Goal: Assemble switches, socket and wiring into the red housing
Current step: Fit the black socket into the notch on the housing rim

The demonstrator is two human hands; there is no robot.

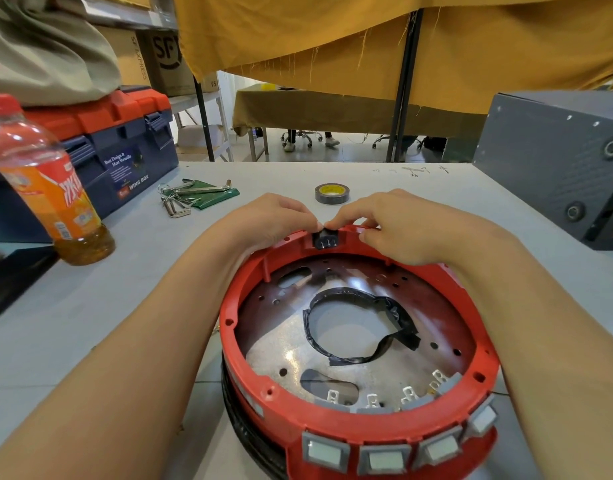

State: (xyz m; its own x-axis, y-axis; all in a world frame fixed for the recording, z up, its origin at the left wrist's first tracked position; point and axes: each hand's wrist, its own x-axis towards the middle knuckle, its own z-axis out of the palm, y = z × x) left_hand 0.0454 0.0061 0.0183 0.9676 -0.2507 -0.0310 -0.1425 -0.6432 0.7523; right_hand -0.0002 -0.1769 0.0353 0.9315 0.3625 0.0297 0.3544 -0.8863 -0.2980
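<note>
The round red housing [244, 355] lies open side up on the grey table in front of me. A black socket [325, 240] sits in a cutout in its far wall. My left hand [270, 220] and my right hand [398, 230] meet at that wall, and the fingertips of both pinch the socket's top edge. Several grey square switches [384, 459] are fitted along the near wall, with their metal terminals [372, 400] showing inside. The metal floor has a large hole edged with black tape [398, 315]. No loose wiring is visible.
A roll of dark tape [332, 194] lies just beyond my hands. Hex keys on a green pouch [194, 195] are at the back left, next to a blue and red toolbox [118, 140] and an orange drink bottle [49, 181]. A grey box [554, 161] stands at the right.
</note>
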